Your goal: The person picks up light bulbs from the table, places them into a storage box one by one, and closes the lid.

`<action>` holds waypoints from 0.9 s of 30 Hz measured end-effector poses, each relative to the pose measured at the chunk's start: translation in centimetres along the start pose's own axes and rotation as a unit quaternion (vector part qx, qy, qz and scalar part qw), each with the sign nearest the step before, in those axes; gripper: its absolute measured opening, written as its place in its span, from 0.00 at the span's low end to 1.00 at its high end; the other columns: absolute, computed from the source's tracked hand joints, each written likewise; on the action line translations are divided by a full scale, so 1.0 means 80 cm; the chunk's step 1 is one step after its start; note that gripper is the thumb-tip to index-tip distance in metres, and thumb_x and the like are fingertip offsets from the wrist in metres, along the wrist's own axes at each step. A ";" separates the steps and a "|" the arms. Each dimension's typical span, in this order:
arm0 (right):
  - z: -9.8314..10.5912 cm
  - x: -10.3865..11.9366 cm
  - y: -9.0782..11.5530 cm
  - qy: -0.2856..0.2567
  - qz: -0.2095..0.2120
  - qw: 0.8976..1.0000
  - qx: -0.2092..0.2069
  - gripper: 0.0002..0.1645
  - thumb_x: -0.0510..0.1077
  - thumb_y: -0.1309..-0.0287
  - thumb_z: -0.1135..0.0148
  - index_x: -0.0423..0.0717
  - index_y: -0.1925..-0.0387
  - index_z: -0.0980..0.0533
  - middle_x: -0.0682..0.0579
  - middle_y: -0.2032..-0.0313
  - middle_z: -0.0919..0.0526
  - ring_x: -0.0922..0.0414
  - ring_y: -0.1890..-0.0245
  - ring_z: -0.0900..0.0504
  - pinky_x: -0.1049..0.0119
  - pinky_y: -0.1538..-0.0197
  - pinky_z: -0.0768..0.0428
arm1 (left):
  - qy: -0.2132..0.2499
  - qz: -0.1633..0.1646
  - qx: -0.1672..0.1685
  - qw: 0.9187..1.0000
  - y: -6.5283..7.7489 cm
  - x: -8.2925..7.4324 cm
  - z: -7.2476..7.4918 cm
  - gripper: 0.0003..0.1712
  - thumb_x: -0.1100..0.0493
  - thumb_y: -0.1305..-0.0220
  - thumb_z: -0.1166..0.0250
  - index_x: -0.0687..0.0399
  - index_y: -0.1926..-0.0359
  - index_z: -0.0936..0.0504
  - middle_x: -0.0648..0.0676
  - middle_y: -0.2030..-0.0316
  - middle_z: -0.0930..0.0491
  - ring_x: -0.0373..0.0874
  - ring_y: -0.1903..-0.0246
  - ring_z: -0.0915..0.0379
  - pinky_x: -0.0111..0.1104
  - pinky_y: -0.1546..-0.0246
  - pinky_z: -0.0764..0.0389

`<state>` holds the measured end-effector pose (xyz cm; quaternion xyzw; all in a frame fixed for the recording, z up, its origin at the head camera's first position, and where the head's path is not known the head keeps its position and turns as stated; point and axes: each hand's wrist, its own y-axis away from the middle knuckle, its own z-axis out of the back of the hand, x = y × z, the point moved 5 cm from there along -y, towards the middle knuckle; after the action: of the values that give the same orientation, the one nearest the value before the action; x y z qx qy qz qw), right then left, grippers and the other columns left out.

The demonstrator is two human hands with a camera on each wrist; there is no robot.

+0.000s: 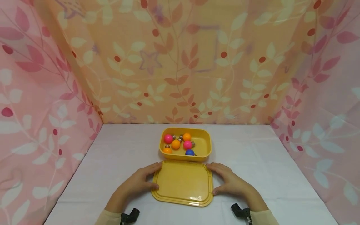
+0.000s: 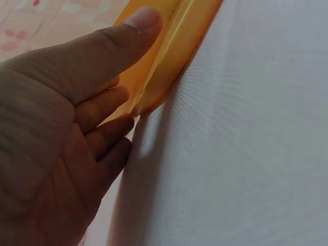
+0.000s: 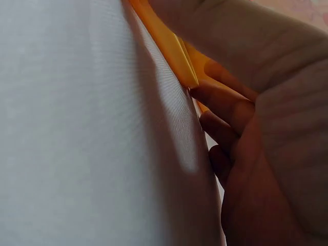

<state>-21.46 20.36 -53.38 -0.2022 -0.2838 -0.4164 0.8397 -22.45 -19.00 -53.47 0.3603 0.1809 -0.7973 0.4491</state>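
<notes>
A yellow rectangular plastic lid [image 1: 184, 182] lies flat in front of me in the head view. My left hand [image 1: 137, 179] holds its left side, fingertips at the far corner and thumb [image 2: 143, 20] along the edge. Mirroring this, my right hand [image 1: 232, 179] holds the right side with thumb and fingers spread along the rim. Both wrist views show the fingers close against the lid's rim, low over the white cloth. Just beyond the lid stands a yellow box [image 1: 203, 142] with no cover on it. Several small coloured bulbs with metal bases lie inside, including a pink bulb [image 1: 168, 138].
An orange bulb [image 1: 176, 144] and a blue bulb [image 1: 189, 152] are among those in the box. White cloth [image 1: 123, 143] covers the table. Patterned fabric [image 1: 180, 62] hangs behind and along both sides. Black wrist mounts [image 1: 130, 216] sit at both cuffs.
</notes>
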 end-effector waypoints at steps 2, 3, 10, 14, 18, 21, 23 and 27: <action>-0.001 0.001 0.001 0.002 0.005 1.000 0.005 0.66 0.71 0.65 0.20 0.55 0.24 0.34 0.52 0.25 0.33 0.42 0.25 0.39 0.31 0.27 0.43 | -0.017 -0.002 0.003 1.000 0.001 0.001 0.000 0.55 0.38 0.48 0.22 0.40 0.22 0.36 0.36 0.23 0.41 0.46 0.22 0.48 0.53 0.23 0.46; -0.001 0.001 0.002 0.002 0.006 1.000 0.009 0.66 0.71 0.65 0.20 0.54 0.24 0.35 0.51 0.25 0.33 0.42 0.25 0.39 0.31 0.27 0.43 | -0.024 -0.001 0.004 1.000 0.002 0.002 0.000 0.56 0.37 0.49 0.22 0.40 0.22 0.36 0.37 0.23 0.42 0.46 0.22 0.49 0.53 0.23 0.46; -0.003 0.002 0.002 0.019 0.008 1.000 0.019 0.69 0.72 0.65 0.21 0.52 0.22 0.38 0.50 0.24 0.35 0.41 0.24 0.40 0.29 0.28 0.43 | -0.062 -0.022 -0.002 0.998 0.008 0.005 0.006 0.62 0.37 0.56 0.19 0.47 0.22 0.36 0.51 0.23 0.38 0.56 0.22 0.49 0.58 0.24 0.46; -0.003 0.003 0.002 0.013 0.002 1.000 0.025 0.71 0.72 0.65 0.21 0.52 0.22 0.39 0.50 0.24 0.36 0.41 0.23 0.41 0.29 0.27 0.44 | -0.062 -0.021 0.005 0.998 0.011 0.005 0.008 0.64 0.35 0.58 0.19 0.47 0.21 0.37 0.55 0.22 0.40 0.58 0.22 0.50 0.60 0.24 0.46; -0.002 0.003 0.003 0.011 0.000 1.000 0.027 0.70 0.72 0.65 0.21 0.54 0.22 0.39 0.50 0.23 0.36 0.41 0.23 0.42 0.30 0.26 0.44 | -0.059 -0.006 0.020 0.998 0.013 0.005 0.009 0.66 0.33 0.60 0.19 0.45 0.21 0.38 0.57 0.21 0.43 0.59 0.21 0.52 0.62 0.25 0.46; -0.002 0.004 0.002 0.017 0.003 1.000 0.022 0.70 0.72 0.65 0.21 0.53 0.22 0.39 0.51 0.24 0.35 0.42 0.23 0.41 0.31 0.26 0.44 | -0.055 -0.001 0.032 0.998 0.015 0.005 0.009 0.66 0.34 0.60 0.19 0.45 0.21 0.38 0.56 0.21 0.45 0.60 0.21 0.54 0.64 0.26 0.46; -0.002 0.004 0.002 0.023 0.005 1.000 0.018 0.69 0.73 0.64 0.21 0.53 0.22 0.38 0.51 0.24 0.35 0.42 0.24 0.40 0.31 0.27 0.43 | -0.056 -0.006 0.038 0.998 0.015 0.003 0.010 0.65 0.35 0.59 0.19 0.46 0.21 0.38 0.55 0.21 0.44 0.60 0.20 0.56 0.64 0.26 0.46; -0.003 0.004 0.002 0.024 0.007 1.000 0.014 0.69 0.72 0.64 0.21 0.51 0.22 0.38 0.51 0.24 0.34 0.42 0.24 0.40 0.31 0.27 0.43 | -0.056 -0.015 0.047 0.997 0.015 0.003 0.009 0.65 0.37 0.57 0.19 0.49 0.21 0.38 0.52 0.21 0.43 0.59 0.20 0.58 0.64 0.26 0.47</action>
<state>-21.09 20.16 -53.36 -0.1822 -0.2679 -0.4108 0.8522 -21.84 -20.20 -53.16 0.3330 0.1235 -0.8304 0.4293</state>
